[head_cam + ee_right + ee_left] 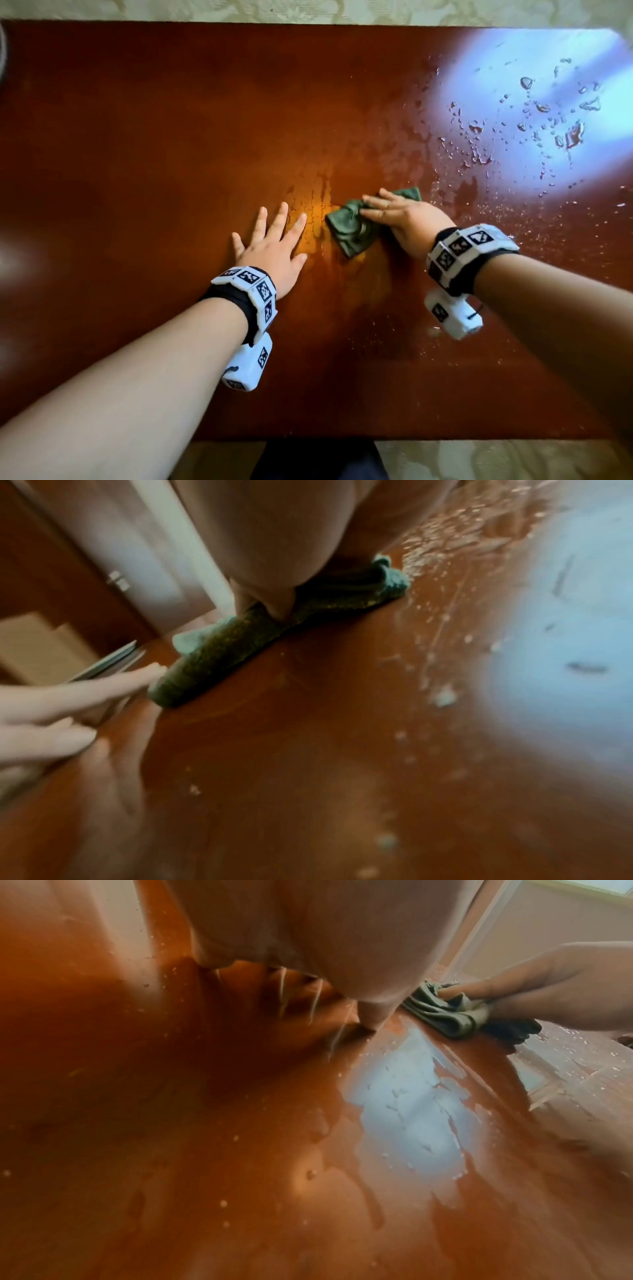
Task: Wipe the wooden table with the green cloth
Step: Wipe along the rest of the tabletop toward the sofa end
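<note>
The green cloth (346, 228) lies bunched on the reddish wooden table (154, 137), near its middle. My right hand (400, 216) lies on top of the cloth's right part and presses it down with straight, spread fingers; in the right wrist view the thumb rests on the cloth (205, 653). Just left of the cloth, my left hand (274, 240) lies flat on the table, fingers spread, holding nothing. Its fingers (85, 693) nearly touch the cloth's end. The left wrist view shows the cloth (441, 1015) under the right hand (548, 988).
Water drops and splashes (513, 130) cover the table's far right part, under a bright reflection. A wet smear (315, 212) shines between the hands. The table's near edge (342, 438) is close to my body, with patterned floor beyond all edges.
</note>
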### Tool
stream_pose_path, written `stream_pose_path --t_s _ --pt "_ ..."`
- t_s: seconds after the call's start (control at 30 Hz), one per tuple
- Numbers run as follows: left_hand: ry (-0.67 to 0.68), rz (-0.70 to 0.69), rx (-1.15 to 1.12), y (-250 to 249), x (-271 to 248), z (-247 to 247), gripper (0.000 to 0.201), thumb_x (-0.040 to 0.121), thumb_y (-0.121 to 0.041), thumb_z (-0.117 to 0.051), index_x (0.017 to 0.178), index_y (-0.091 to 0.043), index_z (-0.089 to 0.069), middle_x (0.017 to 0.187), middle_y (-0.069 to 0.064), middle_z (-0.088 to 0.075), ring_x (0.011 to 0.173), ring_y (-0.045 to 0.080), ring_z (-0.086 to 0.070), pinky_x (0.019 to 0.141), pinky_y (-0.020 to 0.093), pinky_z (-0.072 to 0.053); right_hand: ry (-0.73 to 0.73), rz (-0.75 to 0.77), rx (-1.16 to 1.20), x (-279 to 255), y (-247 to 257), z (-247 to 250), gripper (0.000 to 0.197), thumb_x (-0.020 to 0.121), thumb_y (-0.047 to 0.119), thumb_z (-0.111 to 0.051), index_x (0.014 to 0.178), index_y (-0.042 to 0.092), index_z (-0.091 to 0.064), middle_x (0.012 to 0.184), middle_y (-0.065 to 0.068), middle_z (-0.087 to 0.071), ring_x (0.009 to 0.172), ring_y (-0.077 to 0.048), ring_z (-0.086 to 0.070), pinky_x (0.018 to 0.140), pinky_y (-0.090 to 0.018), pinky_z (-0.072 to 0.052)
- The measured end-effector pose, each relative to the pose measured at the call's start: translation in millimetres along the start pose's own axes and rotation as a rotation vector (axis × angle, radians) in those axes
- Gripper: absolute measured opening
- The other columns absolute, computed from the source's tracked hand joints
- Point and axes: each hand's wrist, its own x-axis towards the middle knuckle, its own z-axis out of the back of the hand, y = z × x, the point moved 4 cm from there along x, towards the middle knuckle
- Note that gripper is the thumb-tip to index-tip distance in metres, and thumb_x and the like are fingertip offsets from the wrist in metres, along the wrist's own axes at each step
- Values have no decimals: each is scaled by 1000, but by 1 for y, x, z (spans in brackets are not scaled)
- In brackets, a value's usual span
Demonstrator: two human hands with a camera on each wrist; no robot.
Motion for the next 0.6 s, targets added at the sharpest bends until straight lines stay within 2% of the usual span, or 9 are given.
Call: stream_pose_path --t_s 0.07,0.2,0.33,0.47,0.53,0.6 --pt "14 2 -6 0 0 0 68 101 -53 -35 153 -45 8 160 -12 27 148 22 24 115 65 -3 -47 -144 23 0 -1 -1 62 84 -8 -39 138 22 -43 150 2 -30 141 -25 -19 113 -39 -25" --pt "44 -9 -1 -1 -4 -4 74 98 -58 -40 153 -46 9 160 -11 28 148 24 25 115 66 -2 -158 -327 58 -23 15 -21 64 84 -7 -37 140 24 -38 152 3 -25 142 -22 -15 111 -37 -28" --pt "59 -19 23 -1 -15 -14 76 97 -59 -42 152 -47 10 159 -11 29 147 25 25 114 67 -3 -199 -391 131 -66 44 -48 63 84 -6 -37 140 22 -39 153 3 -22 143 -20 -12 113 -37 -25" --pt "71 -14 8 -4 -22 -21 77 97 -57 -42 152 -47 10 159 -10 30 147 26 26 114 67 -4 -180 -284 172 -104 77 -84 72 73 -13 -43 138 18 -43 150 -2 -28 140 -25 -11 112 -45 -26" --pt "77 -18 5 -5 -26 -23 78 96 -58 -43 152 -46 10 159 -9 31 147 27 26 115 67 -5 -138 -150 41 -119 86 -101 81 62 -13 -52 137 16 -43 147 -5 -33 136 -31 -18 107 -52 -31" --pt "87 -32 15 -4 -30 -26 82 95 -60 -45 152 -46 11 159 -9 31 147 27 26 114 67 -5 -21 0 -155 -129 91 -111 89 54 -6 -62 138 17 -41 147 -4 -34 135 -34 -27 104 -49 -33"
